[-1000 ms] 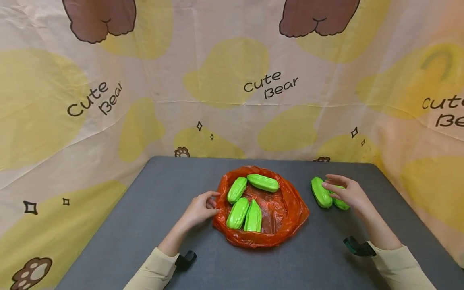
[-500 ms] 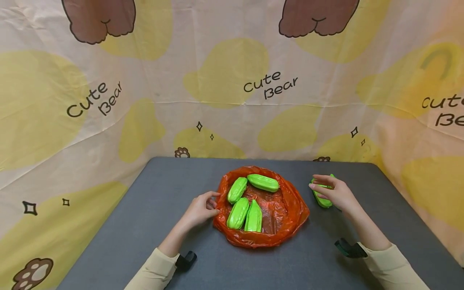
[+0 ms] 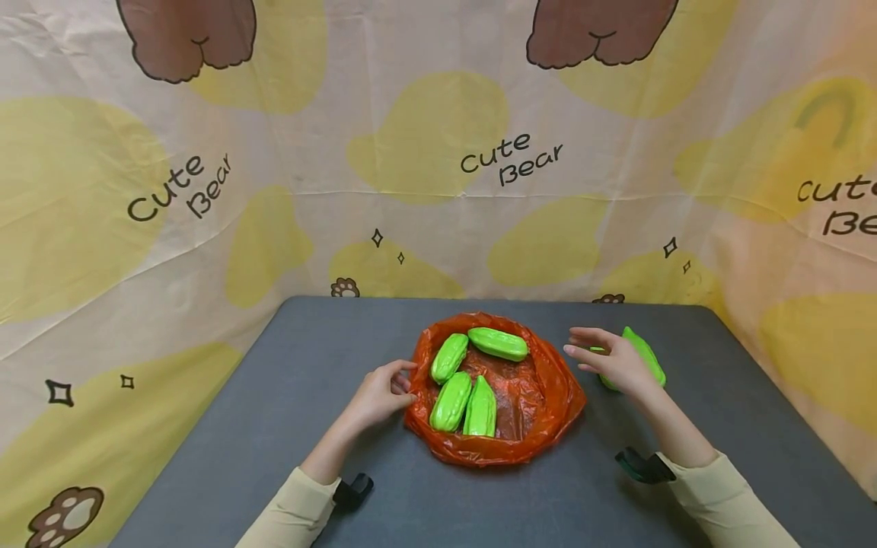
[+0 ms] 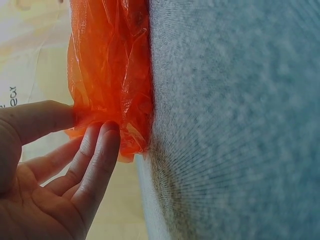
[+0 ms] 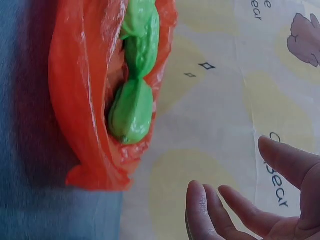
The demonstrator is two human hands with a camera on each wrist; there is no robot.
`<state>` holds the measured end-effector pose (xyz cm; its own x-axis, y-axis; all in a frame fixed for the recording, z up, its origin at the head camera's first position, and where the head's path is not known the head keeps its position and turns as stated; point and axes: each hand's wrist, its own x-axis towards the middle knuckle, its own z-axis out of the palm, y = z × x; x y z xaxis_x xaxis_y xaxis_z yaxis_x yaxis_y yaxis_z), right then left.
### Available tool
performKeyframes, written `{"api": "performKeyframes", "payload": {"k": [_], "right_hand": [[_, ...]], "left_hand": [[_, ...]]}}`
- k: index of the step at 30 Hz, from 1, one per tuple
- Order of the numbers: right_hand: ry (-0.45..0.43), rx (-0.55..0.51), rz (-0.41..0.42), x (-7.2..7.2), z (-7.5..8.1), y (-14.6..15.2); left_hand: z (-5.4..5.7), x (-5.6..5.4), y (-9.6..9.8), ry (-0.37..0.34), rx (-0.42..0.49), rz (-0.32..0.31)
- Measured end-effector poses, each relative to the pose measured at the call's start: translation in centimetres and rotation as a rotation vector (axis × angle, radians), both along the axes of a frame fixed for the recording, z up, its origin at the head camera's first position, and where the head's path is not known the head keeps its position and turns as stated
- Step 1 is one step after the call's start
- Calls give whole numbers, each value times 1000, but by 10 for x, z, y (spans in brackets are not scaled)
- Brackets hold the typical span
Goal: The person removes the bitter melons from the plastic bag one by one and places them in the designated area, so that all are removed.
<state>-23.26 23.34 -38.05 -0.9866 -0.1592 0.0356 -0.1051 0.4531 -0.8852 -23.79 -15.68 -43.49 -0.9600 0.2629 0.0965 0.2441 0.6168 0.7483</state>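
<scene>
A red plastic bag (image 3: 569, 403), its rim rolled down, stands wide on the grey table. Inside, several bright green, ridged, elongated fruits (image 3: 451, 402) lie towards its left and far sides. My left hand (image 3: 379, 396) pinches the bag's left edge; in the left wrist view, thumb and fingertips (image 4: 107, 131) meet the red plastic. To the bag's right, my right hand (image 3: 617, 361) hovers with relaxed, parted fingers and holds nothing, as the right wrist view shows. Beneath and behind it are two more green fruits, one leaning out right (image 3: 645, 358), the other largely hidden by the hand.
Around the grey table (image 3: 329, 327) hangs a pale cloth (image 3: 425, 99) with yellow patches and printed words, rising behind the far edge and along both sides. Each wrist wears a dark strap mount (image 3: 645, 466).
My right hand has moved left over the green fruits, towards the bag, uncovering the right-hand one and covering much of the left-hand one. The left hand keeps its place on the bag.
</scene>
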Motion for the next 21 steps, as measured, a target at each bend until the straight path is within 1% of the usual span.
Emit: {"api": "performKeyframes", "payload": {"k": [6,11,16,21], "right_hand": [[-20,-16,37,0,-4,-13],[-53,-40,51,-3,-13,-25],[-59,-42,62,-3,-20,-36],[-90,-49,83,-1,-28,-49]], "left_hand": [[1,1,0,4,-1,3],[1,1,0,7,-2,7],[1,2,0,9,-2,8],[1,2,0,11,-5,5]]}}
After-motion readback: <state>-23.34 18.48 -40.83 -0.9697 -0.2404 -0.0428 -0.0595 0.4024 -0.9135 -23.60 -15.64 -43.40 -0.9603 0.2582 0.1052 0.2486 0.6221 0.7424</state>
